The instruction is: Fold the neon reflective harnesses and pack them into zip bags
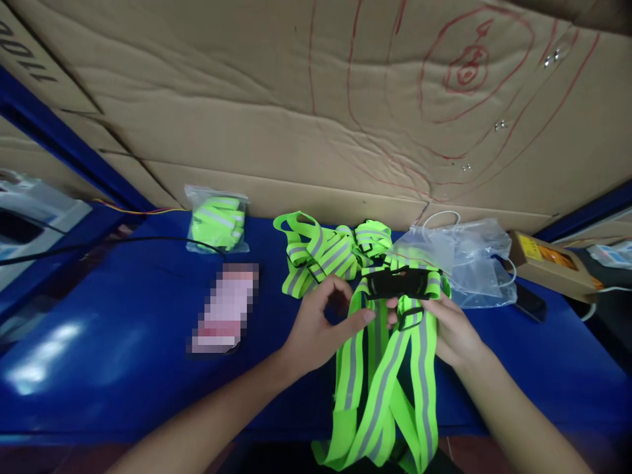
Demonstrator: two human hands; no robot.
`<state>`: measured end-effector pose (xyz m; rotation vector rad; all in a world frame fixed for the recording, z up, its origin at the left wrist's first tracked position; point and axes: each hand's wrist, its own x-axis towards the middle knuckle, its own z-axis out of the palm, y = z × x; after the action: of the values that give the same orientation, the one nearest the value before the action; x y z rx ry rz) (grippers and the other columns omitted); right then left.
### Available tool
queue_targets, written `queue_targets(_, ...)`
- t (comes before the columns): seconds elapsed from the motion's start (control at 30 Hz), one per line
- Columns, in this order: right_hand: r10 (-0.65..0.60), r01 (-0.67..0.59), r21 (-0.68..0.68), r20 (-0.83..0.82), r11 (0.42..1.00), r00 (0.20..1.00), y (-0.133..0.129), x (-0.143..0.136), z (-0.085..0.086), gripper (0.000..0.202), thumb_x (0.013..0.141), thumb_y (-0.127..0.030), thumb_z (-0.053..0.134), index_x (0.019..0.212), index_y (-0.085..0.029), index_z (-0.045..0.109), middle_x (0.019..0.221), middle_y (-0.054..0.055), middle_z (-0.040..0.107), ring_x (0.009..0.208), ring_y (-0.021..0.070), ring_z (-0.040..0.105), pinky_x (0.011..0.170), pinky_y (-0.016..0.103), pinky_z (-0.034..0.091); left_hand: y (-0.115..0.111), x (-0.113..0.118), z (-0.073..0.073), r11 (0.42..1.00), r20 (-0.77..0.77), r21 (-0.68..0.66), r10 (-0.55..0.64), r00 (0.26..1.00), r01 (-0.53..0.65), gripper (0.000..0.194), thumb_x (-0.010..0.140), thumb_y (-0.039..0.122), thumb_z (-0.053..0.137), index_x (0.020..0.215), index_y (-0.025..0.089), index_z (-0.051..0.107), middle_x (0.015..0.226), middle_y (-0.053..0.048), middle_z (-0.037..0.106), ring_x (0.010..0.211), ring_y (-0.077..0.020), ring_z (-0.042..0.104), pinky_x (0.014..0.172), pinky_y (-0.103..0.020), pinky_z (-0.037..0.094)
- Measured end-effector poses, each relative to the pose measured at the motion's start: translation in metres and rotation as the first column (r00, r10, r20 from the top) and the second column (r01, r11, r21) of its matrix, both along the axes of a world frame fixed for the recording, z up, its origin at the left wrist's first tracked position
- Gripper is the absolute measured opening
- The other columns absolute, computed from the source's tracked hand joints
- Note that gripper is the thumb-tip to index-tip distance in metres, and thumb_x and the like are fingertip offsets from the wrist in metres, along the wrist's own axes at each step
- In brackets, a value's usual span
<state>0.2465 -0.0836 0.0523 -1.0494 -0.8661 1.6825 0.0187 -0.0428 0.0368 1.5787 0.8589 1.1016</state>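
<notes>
A neon-green webbing harness with grey reflective stripes [422,375] is held up in front of the person, over the near part of the glossy blue surface [123,296]. Its long axis runs from the hands toward the person: the strap loops hang down and past the surface's near edge, their lower ends nearest the body. At the top, the flat black rectangular panel [397,284] lies crosswise, its long side running left to right, with a black plastic slider buckle [411,318] just beneath.

The right hand [451,329] grips the harness beside and behind the panel, fingertips showing under it. The left hand [318,322] is loosely curved, thumb and fingers apart; its thumb tip overlaps the left strap, though whether they touch cannot be told.

Beyond the left hand lies a tangled neon-green striped strap bundle [326,257]; a crumpled clear plastic bag [478,257] lies to the right.
</notes>
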Motion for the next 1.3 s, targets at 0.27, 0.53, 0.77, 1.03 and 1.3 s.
queue_targets(0.27,-0.025,0.022,0.059,0.055,0.998,0.998,0.004,-0.006,-0.007,0.051,0.069,-0.056,0.089,0.1,-0.023,0.066,0.089,0.006,0.075,0.089,0.0287,0.074,0.08,0.044,0.062,-0.01,0.004,0.01,0.979,-0.049,-0.154,-0.142,0.989,0.133,0.024,0.089,0.041,0.072,0.096,0.02,0.063,0.087,0.0,0.068,0.078,-0.0149,0.062,0.071,-0.027,0.047)
queue_targets(0.53,-0.103,0.109,-0.047,0.119,0.993,0.988,0.005,-0.008,-0.01,0.053,0.07,-0.03,0.09,0.117,-0.021,0.067,0.087,0.004,0.078,0.079,0.0218,0.075,0.076,0.035,0.06,-0.011,0.01,-0.001,0.917,0.107,-0.311,-0.228,0.968,0.25,0.034,0.093,0.05,0.066,0.104,0.017,0.069,0.098,-0.007,0.073,0.085,-0.0194,0.065,0.074,-0.031,0.047)
queue_targets(0.77,-0.025,0.017,-0.091,-0.09,0.996,0.996,0.006,0.005,0.0,0.045,0.073,-0.03,0.081,0.115,-0.019,0.07,0.076,0.004,0.077,0.07,0.0229,0.075,0.07,0.038,0.062,0.002,0.003,-0.002,0.731,0.492,-0.558,-0.089,0.866,0.393,0.042,0.073,0.031,0.088,0.107,0.023,0.064,0.098,-0.004,0.072,0.091,-0.0208,0.067,0.082,-0.032,0.049)
queue_targets(1.03,-0.028,0.021,-0.086,-0.078,0.996,0.997,0.005,0.006,-0.002,0.046,0.072,-0.029,0.086,0.115,-0.019,0.076,0.095,0.007,0.082,0.09,0.0264,0.079,0.084,0.038,0.063,0.002,0.006,-0.012,0.968,0.265,-0.205,-0.087,0.96,0.144,0.03,0.073,0.032,0.09,0.084,0.019,0.066,0.107,-0.006,0.059,0.103,-0.0203,0.057,0.093,-0.033,0.044)
queue_targets(1.3,0.107,-0.109,-0.049,-0.032,0.993,0.994,0.011,-0.003,-0.002,0.028,0.076,-0.029,0.09,0.099,-0.017,0.08,0.088,0.006,0.081,0.077,0.0196,0.079,0.073,0.029,0.064,-0.011,0.008,-0.018,0.987,0.25,-0.128,-0.063,0.966,0.097,0.016,0.102,0.035,0.06,0.098,0.023,0.05,0.097,-0.001,0.059,0.087,-0.014,0.059,0.077,-0.025,0.046)
